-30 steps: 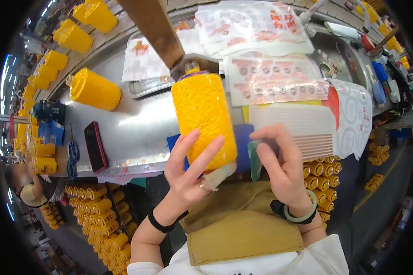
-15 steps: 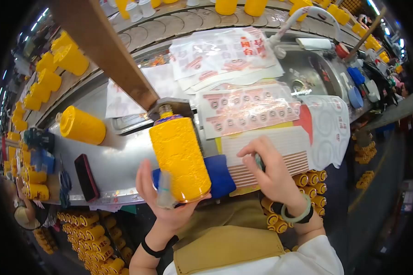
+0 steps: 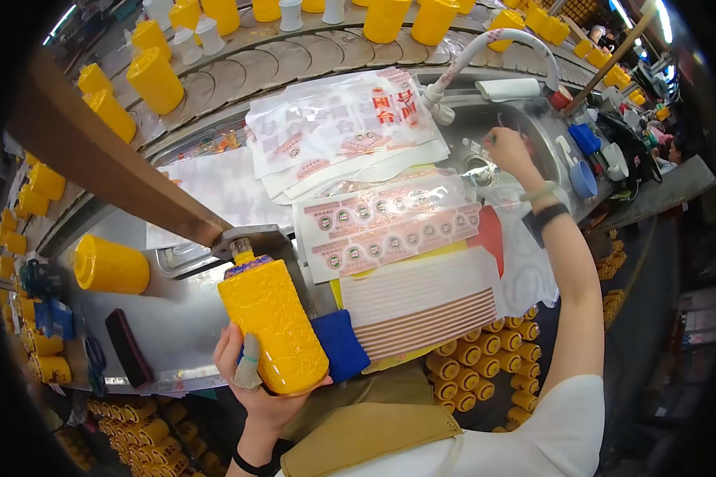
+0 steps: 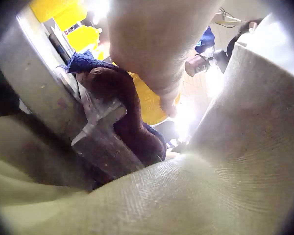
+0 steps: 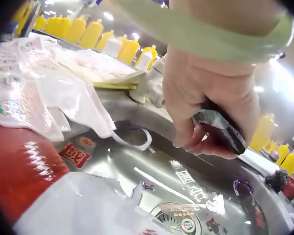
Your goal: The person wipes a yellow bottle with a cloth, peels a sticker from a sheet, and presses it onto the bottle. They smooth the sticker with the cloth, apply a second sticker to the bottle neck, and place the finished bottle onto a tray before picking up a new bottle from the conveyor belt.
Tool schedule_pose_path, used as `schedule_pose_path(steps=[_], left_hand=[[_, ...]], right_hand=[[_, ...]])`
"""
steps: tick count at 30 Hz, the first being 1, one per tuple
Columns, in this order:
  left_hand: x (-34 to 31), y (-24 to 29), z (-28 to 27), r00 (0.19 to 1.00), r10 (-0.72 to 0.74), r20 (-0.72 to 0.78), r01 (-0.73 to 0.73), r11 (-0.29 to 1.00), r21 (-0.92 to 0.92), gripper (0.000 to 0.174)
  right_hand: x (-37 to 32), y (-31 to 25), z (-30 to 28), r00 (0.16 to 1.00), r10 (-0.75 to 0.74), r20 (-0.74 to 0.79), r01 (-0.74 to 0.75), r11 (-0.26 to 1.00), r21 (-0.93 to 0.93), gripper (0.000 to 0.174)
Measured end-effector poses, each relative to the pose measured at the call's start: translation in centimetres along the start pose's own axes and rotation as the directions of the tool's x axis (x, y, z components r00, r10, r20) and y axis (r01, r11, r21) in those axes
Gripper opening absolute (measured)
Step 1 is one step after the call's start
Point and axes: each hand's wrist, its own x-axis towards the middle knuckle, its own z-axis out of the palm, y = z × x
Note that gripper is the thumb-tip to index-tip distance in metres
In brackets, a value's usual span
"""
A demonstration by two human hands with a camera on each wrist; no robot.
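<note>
A yellow textured bottle (image 3: 272, 326) leans with its clear neck at a metal bracket (image 3: 250, 238) on the end of a wooden bar. My left hand (image 3: 264, 404) grips the bottle near its base; one digit wears a pale finger cot (image 3: 249, 364). Over at the sink (image 3: 537, 119), my right hand (image 3: 511, 151) reaches down above the basin. The right wrist view shows a dark green flat piece (image 5: 220, 128) tucked in that hand, with the fingertips low over the water. Clear decals with characters (image 5: 186, 181) and purple strips (image 5: 244, 188) lie in the basin.
Printed decal sheets (image 3: 342, 127) and a striped sheet (image 3: 422, 298) cover the bench middle. A blue cloth (image 3: 338, 342) lies beside the held bottle. Another yellow bottle (image 3: 111, 265) and a phone (image 3: 129, 346) are at left. A curved faucet (image 3: 493, 38) arches over the sink.
My right hand has moved from beside the bottle to above the sink, carrying the green piece. My left hand has shifted to the bottle's lower end. The head view has swung right.
</note>
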Motion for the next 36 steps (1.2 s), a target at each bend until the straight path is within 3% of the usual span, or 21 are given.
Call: schedule_pose_path(steps=[2,4,6,8,9,11,12,13,14,15,17,21,23,28,30,32,34,35,36], left_hand=[[0.1,0.1,-0.3,0.999,0.031,0.016,-0.032,0.994,0.108,0.116],[0.0,-0.2,-0.3,1.000,0.021,0.016,-0.023,0.993,0.113,0.115],[-0.2,-0.3,-0.3,1.000,0.011,0.013,-0.012,0.992,0.124,0.115],[-0.2,-0.2,-0.4,0.998,-0.045,0.034,0.042,0.994,0.097,0.130],[-0.2,-0.2,-0.4,0.998,-0.048,0.032,0.044,0.994,0.098,0.130],[0.1,-0.2,-0.6,0.999,-0.011,0.047,0.006,0.994,0.111,0.130],[0.1,-0.3,-0.6,0.999,-0.010,0.051,0.004,0.994,0.110,0.130],[0.0,-0.4,-0.4,1.000,-0.006,0.025,0.004,0.997,0.072,0.124],[0.0,-0.5,-0.3,1.000,-0.003,-0.001,0.003,0.999,0.033,0.117],[0.2,-0.4,-0.4,1.000,0.000,0.000,0.000,1.000,0.029,0.117],[0.6,-0.2,-0.4,1.000,0.004,0.014,-0.005,1.000,0.021,0.129],[0.6,-0.1,-0.4,1.000,-0.022,0.015,0.023,0.999,-0.026,0.126],[0.0,-0.6,-0.1,0.999,-0.043,0.000,0.042,0.988,-0.149,0.117],[-0.3,-0.8,-0.7,0.994,-0.104,0.020,0.106,0.961,-0.254,0.120],[0.4,-0.4,-2.0,0.985,-0.125,0.119,0.157,0.936,-0.316,0.121],[1.0,-0.7,-2.4,0.986,-0.152,0.063,0.164,0.914,-0.371,0.116],[2.3,-1.6,-2.8,0.990,-0.137,0.027,0.135,0.901,-0.412,0.108],[3.8,-1.2,-3.0,0.991,-0.132,-0.027,0.107,0.895,-0.432,0.092],[5.2,-1.2,-3.0,0.989,-0.144,-0.030,0.119,0.902,-0.415,0.092]], right_hand=[[1.5,-0.5,1.9,1.000,-0.025,0.009,0.026,0.993,-0.111,0.030],[2.9,-1.6,3.2,0.970,0.083,0.228,0.013,0.921,-0.389,0.030],[3.2,-2.6,4.5,0.964,0.137,0.227,-0.024,0.897,-0.441,0.033],[4.0,-1.4,6.8,0.987,0.147,0.060,-0.095,0.849,-0.520,0.039],[4.3,-0.8,6.4,0.988,0.145,0.061,-0.092,0.849,-0.520,0.039],[4.2,0.3,4.5,0.978,0.206,0.029,-0.192,0.947,-0.258,0.037],[4.0,0.5,3.2,0.977,0.210,0.031,-0.196,0.946,-0.258,0.037],[4.0,0.7,1.6,0.960,0.248,0.132,-0.254,0.966,0.036,0.034],[3.8,0.5,-0.2,0.938,0.251,0.238,-0.320,0.892,0.320,0.032],[2.7,-0.6,-2.3,0.937,0.256,0.236,-0.323,0.891,0.318,0.032],[-0.9,-4.5,-6.3,0.957,0.131,0.258,-0.278,0.670,0.689,0.027],[-5.5,-10.6,-10.4,0.983,0.006,0.185,-0.152,0.593,0.791,0.027],[-7.2,-13.3,-11.1,0.985,-0.037,0.166,-0.120,0.540,0.833,0.027],[-9.8,-19.1,-11.7,0.981,-0.129,0.142,-0.049,0.549,0.835,0.027],[-10.5,-20.8,-11.7,0.963,-0.252,0.091,0.057,0.524,0.850,0.028],[-12.0,-23.4,-12.8,0.948,-0.303,0.092,0.082,0.516,0.853,0.025],[-13.6,-26.0,-13.2,0.894,-0.449,-0.004,0.223,0.437,0.872,0.019],[-14.3,-27.3,-13.1,0.886,-0.464,0.001,0.220,0.422,0.879,0.019],[-15.1,-28.6,-12.9,0.841,-0.541,-0.010,0.248,0.369,0.896,0.018]])
